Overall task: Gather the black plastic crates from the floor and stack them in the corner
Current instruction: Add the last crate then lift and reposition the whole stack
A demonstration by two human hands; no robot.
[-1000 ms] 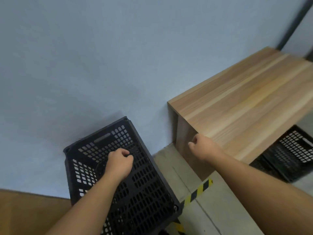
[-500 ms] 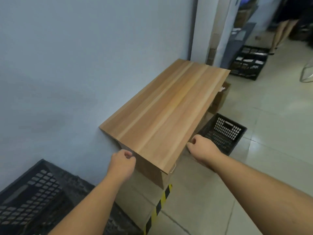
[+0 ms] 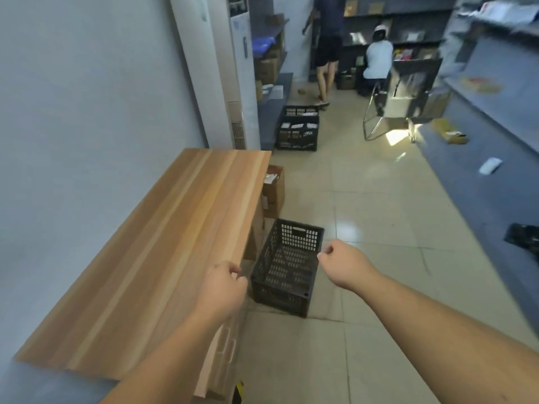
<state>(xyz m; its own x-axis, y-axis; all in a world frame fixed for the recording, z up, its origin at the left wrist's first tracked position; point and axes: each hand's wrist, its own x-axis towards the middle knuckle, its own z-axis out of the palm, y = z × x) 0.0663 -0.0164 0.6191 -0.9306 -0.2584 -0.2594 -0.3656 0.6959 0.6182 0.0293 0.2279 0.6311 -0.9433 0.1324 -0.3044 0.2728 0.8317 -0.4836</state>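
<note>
light: even, dim indoor | glare: on floor tiles (image 3: 347,228) | blur: right edge smeared | distortion: wide-angle bending

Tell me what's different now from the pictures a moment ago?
The person turned away from the corner, so the black crate they were leaning over is out of sight. Now an empty black crate on the floor beside the wooden table lies straight ahead, and both arms reach toward it. Same as before: the left hand and right hand are loosely curled and hold nothing.
</note>
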